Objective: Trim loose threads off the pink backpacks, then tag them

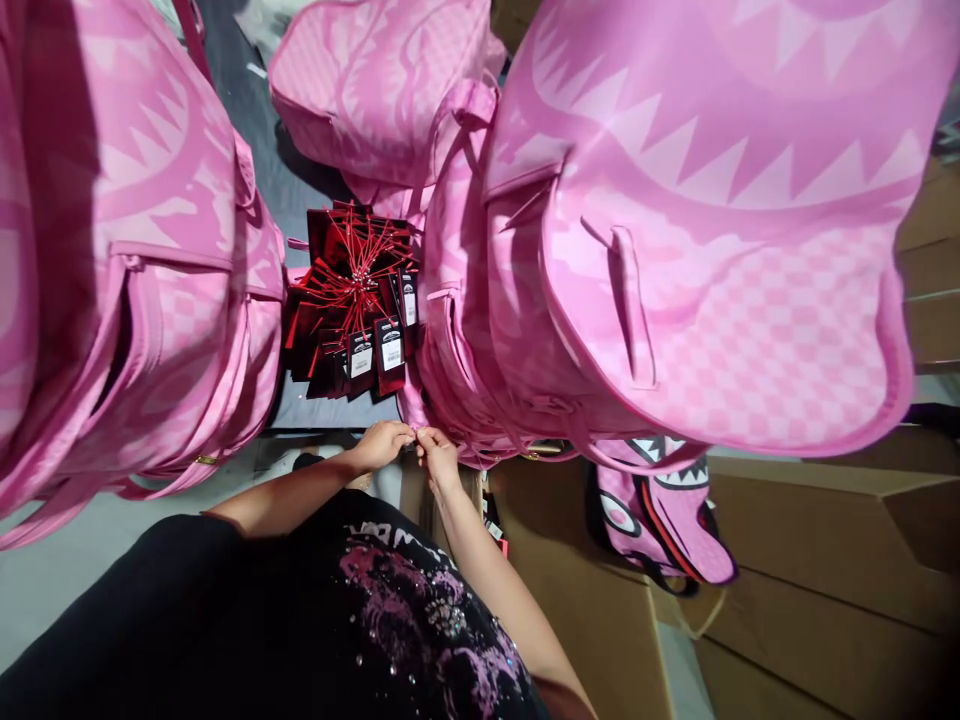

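My left hand (384,443) and my right hand (438,456) meet at the front edge of the table, fingertips pinched close together. A pink strap (412,404) comes down from the backpacks to the fingertips, and both hands pinch its end. Any smaller part between the fingers is hidden. Just beyond the hands lies a fanned bunch of black hang tags (390,345) with red strings and white barcode labels. To the right stands a large pink backpack (720,250) with a shark-teeth and checker print.
More pink backpacks, one at the left (172,220) and one at the back (375,90), stand on the dark grey table (300,195). A smaller pink-and-black bag (667,515) hangs or rests lower right, by cardboard boxes (810,520). Plastic wrap (274,25) lies at the back.
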`<state>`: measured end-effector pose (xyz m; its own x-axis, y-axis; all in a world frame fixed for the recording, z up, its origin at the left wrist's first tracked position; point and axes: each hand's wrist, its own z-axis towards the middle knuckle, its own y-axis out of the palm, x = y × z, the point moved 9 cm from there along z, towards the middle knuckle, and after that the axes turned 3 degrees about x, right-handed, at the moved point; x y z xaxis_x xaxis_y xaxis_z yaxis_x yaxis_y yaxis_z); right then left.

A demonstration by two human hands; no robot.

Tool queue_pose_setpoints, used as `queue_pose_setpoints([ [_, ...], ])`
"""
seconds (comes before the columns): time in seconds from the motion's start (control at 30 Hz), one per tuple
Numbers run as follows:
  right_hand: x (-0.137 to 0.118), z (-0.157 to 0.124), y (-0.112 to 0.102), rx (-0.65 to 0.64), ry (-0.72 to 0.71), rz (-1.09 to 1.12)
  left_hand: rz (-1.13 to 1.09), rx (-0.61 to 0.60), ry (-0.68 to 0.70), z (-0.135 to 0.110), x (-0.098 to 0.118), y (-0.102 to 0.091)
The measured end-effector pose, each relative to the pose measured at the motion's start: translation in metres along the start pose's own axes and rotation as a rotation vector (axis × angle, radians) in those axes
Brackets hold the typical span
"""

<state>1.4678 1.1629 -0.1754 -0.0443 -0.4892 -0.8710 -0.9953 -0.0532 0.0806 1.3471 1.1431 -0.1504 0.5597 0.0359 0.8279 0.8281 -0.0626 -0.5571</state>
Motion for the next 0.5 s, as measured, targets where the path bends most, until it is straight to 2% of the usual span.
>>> queue_pose_setpoints([
  [0.3, 0.001, 0.002, 0.001, 0.052, -0.07, -0.052, -0.049, -0.088, -0.044, 0.012, -0.009, 0.002],
  [0.5, -0.002, 0.003, 0.002, 0.04, -0.201, -0.119, -0.049, -0.107, -0.134, 0.009, -0.018, 0.003],
])
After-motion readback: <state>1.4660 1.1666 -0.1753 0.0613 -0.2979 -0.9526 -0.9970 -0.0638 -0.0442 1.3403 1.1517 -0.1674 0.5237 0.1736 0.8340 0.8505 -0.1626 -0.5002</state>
